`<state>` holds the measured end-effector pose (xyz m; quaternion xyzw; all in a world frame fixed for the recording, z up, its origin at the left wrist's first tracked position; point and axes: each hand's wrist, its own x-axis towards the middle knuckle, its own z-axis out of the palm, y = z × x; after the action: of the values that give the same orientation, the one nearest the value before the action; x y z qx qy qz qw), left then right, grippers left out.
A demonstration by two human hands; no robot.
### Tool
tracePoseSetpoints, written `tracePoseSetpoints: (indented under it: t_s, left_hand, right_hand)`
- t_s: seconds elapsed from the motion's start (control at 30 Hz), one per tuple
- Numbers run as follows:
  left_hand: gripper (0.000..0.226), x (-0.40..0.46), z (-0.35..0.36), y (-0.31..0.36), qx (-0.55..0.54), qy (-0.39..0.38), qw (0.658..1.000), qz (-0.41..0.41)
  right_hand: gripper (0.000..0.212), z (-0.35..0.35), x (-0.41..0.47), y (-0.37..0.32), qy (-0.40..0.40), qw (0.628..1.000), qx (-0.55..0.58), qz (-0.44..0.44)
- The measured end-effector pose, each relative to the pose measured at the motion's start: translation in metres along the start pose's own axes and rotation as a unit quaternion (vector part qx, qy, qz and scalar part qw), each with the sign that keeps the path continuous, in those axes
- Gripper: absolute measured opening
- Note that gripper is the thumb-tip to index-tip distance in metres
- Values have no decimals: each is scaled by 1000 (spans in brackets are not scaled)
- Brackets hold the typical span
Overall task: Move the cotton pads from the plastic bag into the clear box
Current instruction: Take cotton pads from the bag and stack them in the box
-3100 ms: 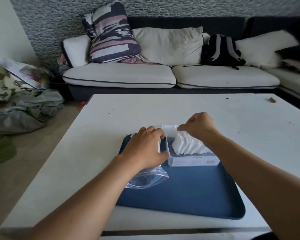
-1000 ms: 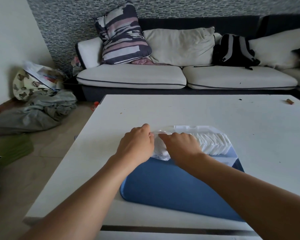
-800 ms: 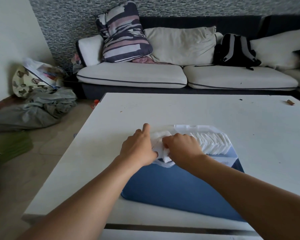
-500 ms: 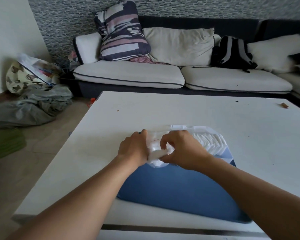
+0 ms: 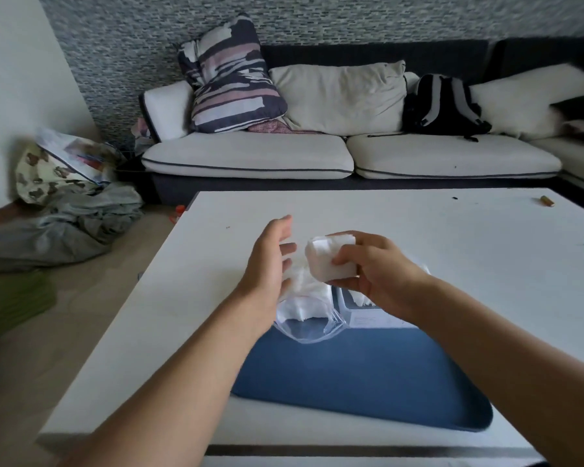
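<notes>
Hands: my right hand [image 5: 371, 274] pinches a thick stack of white square cotton pads [image 5: 331, 257], fingers curled round it; my left hand [image 5: 270, 261] is spread with straight fingers, just beside the stack and over the bag, gripping nothing that I can see.
Held stack: lifted above the bench, between both hands, clear of the bag's mouth.
Step in hand: I judge this a carry, with one batch out of the bag and not yet over the box.
Next move: I would swing the stack to the right and lower it into the box on edge, keeping the pinch firm so the pads do not fan out or spill.
Clear plastic zip bag [image 5: 305, 318]: lies below my left hand with loose white pads inside; its lower corner looks slack.
Clear rectangular plastic box [image 5: 368, 315]: just right of the bag and mostly hidden behind my right hand; white pads show inside, but I cannot tell how full it is.
Dark blue tray [image 5: 368, 375]: both containers sit on its far end.
White bench [image 5: 418, 237]: carries the tray.
Beyond: a white-cushioned sofa [image 5: 250, 156].
</notes>
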<state>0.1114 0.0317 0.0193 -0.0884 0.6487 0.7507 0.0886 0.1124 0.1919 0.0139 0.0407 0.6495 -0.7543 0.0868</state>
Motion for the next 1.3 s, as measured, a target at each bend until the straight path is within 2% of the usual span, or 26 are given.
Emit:
tracePoseSetpoints:
  t_s: [0.03,0.1,0.23,0.37,0.47,0.5,0.57,0.67,0.73,0.8,0.87,0.93,1.0,1.1,1.17,1.23,1.3]
  left_hand:
    - [59,-4,9,-1,-55,9,998,-10]
    - [61,-7,20,-6,-92,23,995,-11]
    - [43,-4,27,-13,-25,95,994,54]
    - [41,-9,35,-19,116,116,962,218]
    - [37,-7,36,-19,117,156,949,247]
    - [36,-6,37,-18,94,166,953,236]
    - [36,-5,40,-15,7,169,973,160]
    - [22,-4,39,-13,-54,110,991,47]
    - [25,-1,38,-15,-104,46,993,0]
    - [31,5,34,-19,-191,-18,979,-72]
    - [25,12,30,-23,-217,-19,970,-104]
    - [16,15,25,-23,-216,-2,970,-115]
    - [17,12,23,-16,-208,6,971,-121]
    - [25,8,31,-9,-154,11,981,-115]
    - [40,10,37,-9,-76,17,993,-84]
    - [51,14,37,-9,53,28,998,11]
    - [51,19,31,-14,224,26,963,145]
  right_hand:
    - [31,5,-3,1,-11,1000,-4,-2]
    - [32,17,-9,1,-43,999,-18,-4]
    - [28,34,-19,3,-98,995,-17,-3]
    - [28,43,-25,3,-56,998,9,-12]
    - [35,46,-24,5,1,996,-38,-75]
    - [37,47,-22,7,26,991,-71,-108]
    - [42,51,-21,12,71,971,-143,-178]
    - [51,55,-21,15,83,940,-235,-232]
    - [51,55,-20,12,76,926,-301,-215]
    - [48,55,-22,7,70,915,-354,-177]
    - [46,51,-24,-2,44,923,-357,-133]
    - [39,41,-24,-11,-8,943,-321,-87]
    - [37,28,-21,-14,-49,956,-283,-53]
    - [31,19,-21,-10,-51,962,-265,-38]
    - [23,15,-17,-9,-40,979,-197,-17]
    - [26,1,-4,-15,21,991,-131,-11]
    - [24,-23,10,-24,107,992,-73,5]
